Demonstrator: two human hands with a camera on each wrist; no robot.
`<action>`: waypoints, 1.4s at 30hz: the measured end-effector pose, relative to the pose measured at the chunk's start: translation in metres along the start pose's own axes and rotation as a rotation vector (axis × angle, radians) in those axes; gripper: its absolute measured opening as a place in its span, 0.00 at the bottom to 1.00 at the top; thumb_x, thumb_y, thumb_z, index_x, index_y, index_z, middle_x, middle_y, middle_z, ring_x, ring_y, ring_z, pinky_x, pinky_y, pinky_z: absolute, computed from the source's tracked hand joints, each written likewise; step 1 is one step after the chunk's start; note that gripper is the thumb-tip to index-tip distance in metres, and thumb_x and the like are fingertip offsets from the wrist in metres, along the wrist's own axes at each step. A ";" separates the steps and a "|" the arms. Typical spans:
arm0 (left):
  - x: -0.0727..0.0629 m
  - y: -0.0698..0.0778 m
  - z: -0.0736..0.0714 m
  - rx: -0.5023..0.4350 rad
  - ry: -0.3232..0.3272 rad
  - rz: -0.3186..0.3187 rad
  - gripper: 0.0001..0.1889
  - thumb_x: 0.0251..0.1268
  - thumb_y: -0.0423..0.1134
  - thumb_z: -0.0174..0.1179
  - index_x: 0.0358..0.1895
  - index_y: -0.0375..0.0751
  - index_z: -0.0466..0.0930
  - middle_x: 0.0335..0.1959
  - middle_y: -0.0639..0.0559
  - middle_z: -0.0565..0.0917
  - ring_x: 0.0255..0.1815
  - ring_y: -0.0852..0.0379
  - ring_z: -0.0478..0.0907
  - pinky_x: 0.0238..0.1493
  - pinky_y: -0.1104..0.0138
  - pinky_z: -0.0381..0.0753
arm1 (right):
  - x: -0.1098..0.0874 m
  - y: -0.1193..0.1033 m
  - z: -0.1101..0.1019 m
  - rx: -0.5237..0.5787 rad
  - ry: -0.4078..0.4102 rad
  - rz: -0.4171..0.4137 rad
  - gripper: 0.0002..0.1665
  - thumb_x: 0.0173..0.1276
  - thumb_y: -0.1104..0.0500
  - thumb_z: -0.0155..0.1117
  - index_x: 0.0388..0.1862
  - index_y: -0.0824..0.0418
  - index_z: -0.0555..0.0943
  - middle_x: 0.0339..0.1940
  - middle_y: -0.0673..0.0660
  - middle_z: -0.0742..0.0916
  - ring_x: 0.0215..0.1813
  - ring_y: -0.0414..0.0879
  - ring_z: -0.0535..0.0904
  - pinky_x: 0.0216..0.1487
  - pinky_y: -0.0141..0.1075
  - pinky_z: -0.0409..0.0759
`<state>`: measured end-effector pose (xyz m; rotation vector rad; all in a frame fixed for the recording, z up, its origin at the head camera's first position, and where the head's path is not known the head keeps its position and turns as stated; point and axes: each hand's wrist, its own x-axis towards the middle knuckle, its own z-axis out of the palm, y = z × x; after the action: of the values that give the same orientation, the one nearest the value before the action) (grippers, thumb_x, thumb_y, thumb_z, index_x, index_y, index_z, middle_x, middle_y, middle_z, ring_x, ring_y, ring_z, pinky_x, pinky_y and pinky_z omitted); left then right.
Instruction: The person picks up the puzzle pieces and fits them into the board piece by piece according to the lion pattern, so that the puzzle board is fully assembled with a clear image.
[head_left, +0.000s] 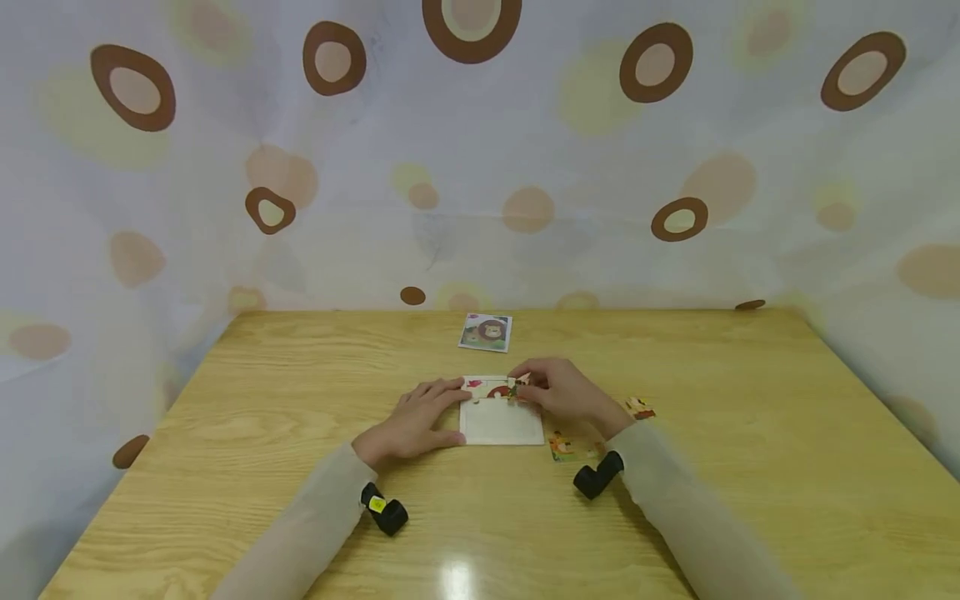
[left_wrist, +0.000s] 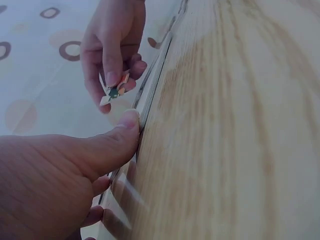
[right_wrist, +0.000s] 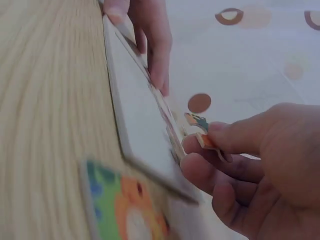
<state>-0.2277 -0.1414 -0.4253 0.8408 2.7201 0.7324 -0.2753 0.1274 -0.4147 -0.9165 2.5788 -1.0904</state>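
Note:
A shallow white puzzle tray [head_left: 501, 425] lies on the table, with a few fitted pieces [head_left: 497, 390] along its far side. My left hand [head_left: 416, 423] rests at the tray's left edge, thumb at the near corner and fingers fairly straight at the far one. Over the tray's far right part, my right hand [head_left: 564, 390] pinches a small puzzle piece [right_wrist: 202, 131] between thumb and fingers. That piece shows orange and dark green, and is tilted in the right wrist view. Just right of the tray lies a loose puzzle piece [right_wrist: 125, 202] with an orange figure on green.
Another loose piece [head_left: 640, 407] lies farther right, beyond my right wrist. A picture card [head_left: 485, 333] with a lion stands out near the table's back edge. Behind the wooden table [head_left: 315, 375] hangs a white cloth [head_left: 480, 150] with brown and yellow spots.

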 end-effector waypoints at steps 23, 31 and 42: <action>0.001 -0.001 -0.001 -0.036 0.031 -0.012 0.35 0.65 0.49 0.61 0.71 0.39 0.61 0.76 0.45 0.56 0.76 0.38 0.48 0.68 0.38 0.50 | 0.028 -0.031 0.044 -0.090 0.103 0.010 0.05 0.65 0.57 0.67 0.36 0.57 0.83 0.19 0.49 0.82 0.21 0.36 0.71 0.25 0.29 0.68; 0.000 -0.001 0.004 -0.035 0.021 0.016 0.32 0.66 0.49 0.61 0.70 0.41 0.64 0.76 0.43 0.57 0.76 0.36 0.49 0.67 0.37 0.51 | 0.022 -0.032 0.051 -0.129 0.126 0.045 0.04 0.65 0.57 0.67 0.35 0.55 0.85 0.21 0.47 0.83 0.23 0.36 0.73 0.27 0.29 0.70; 0.000 0.000 0.002 -0.020 0.010 0.014 0.30 0.67 0.48 0.59 0.69 0.41 0.66 0.77 0.43 0.56 0.76 0.36 0.48 0.68 0.37 0.50 | 0.019 -0.029 0.048 -0.146 0.143 -0.046 0.05 0.64 0.59 0.68 0.36 0.59 0.83 0.17 0.47 0.77 0.19 0.35 0.66 0.23 0.27 0.64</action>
<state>-0.2272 -0.1404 -0.4265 0.8553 2.7132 0.7677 -0.2573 0.0723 -0.4273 -0.9674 2.7992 -1.0252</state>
